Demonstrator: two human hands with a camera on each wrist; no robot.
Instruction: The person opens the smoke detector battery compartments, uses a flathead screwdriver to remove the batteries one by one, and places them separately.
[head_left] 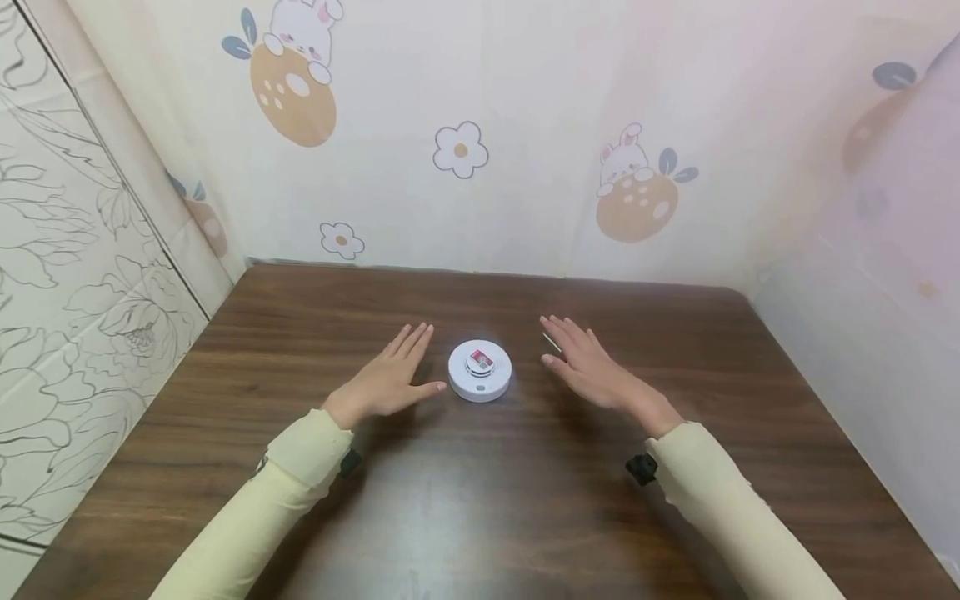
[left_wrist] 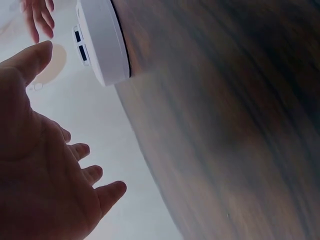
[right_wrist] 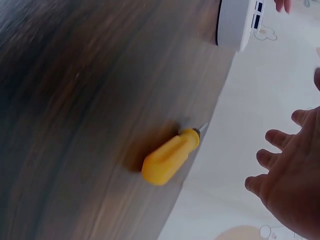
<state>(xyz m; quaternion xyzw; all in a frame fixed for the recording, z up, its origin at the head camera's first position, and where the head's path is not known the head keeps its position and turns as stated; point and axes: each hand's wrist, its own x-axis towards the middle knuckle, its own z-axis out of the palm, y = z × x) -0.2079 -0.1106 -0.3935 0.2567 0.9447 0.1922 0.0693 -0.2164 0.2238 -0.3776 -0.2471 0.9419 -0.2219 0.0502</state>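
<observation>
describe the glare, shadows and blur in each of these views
Head view: pale glare on the near middle of the table, dark shadows beside the sleeves, print on the disc too small to read; left wrist view: table grain soft and blurry, cloth pale behind; right wrist view: the tool throws a soft-edged shadow on the table.

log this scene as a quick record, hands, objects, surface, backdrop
device: white round device, red label on top, between the hands
tool: yellow-handled tool, thin metal shaft, lying on the table
left hand: left hand, holding nothing, thumb near the device
right hand: right hand, holding nothing, over the tool
surface: brown wood-grain table
backdrop: pale cloth, rabbits and flowers
</observation>
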